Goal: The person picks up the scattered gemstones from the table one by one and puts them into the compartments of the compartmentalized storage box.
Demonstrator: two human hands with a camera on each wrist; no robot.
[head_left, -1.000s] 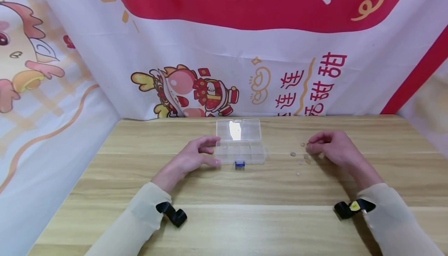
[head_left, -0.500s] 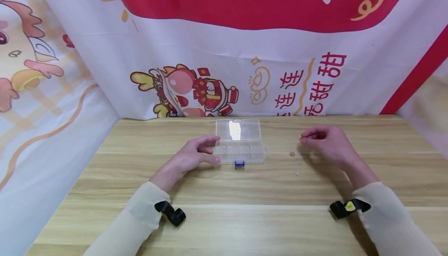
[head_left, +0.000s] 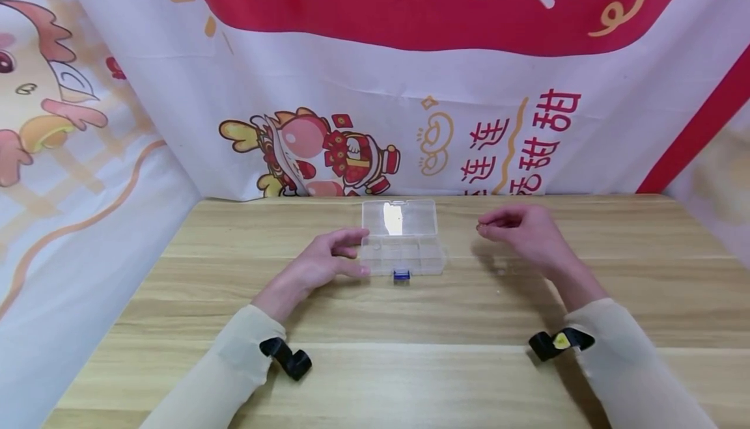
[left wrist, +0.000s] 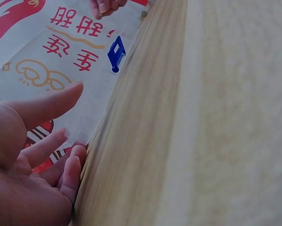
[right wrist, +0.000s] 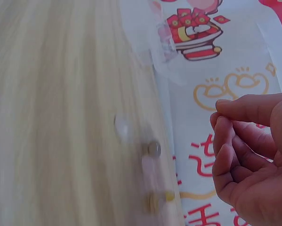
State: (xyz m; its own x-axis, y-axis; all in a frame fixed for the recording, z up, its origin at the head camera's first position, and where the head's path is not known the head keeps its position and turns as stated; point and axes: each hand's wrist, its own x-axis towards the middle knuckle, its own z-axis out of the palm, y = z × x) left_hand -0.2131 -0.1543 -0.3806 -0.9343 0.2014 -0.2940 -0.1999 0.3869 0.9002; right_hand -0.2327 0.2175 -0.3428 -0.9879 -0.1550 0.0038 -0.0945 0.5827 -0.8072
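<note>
Fingertips pinched together, the right hand (head_left: 524,234) held a small brownish piece (head_left: 479,226) between thumb and forefinger, clear of the worktop (head_left: 375,377) and at 3 o'clock from the clear box (head_left: 431,263). Its fingers pointed to 9 o'clock, towards that box, with the wrist back at about 5 o'clock; the piece was too small to show a long axis.

The clear box sat near the far edge of the worktop, its long axis running from 9 to 3 o'clock. Its lid (head_left: 423,221) lay folded back to 12 o'clock, and a blue latch (head_left: 401,275) stood at 6 o'clock, facing the person. Dividers split the box into compartments, and a tiny round piece (head_left: 377,247) showed in the one at about 10 o'clock.

At the 9 o'clock end was the left hand (head_left: 319,261), fingers relaxed and parted, thumb on the near side, tips at the rim and pointing towards 3 o'clock. Whether they pressed on the plastic could not be told. At about 6 to 7 o'clock from the right hand, loose pieces (right wrist: 154,149) lay on the worktop, several blurred, one round and grey, others yellowish or pale. Behind the worktop hung a printed cloth (head_left: 328,77).
</note>
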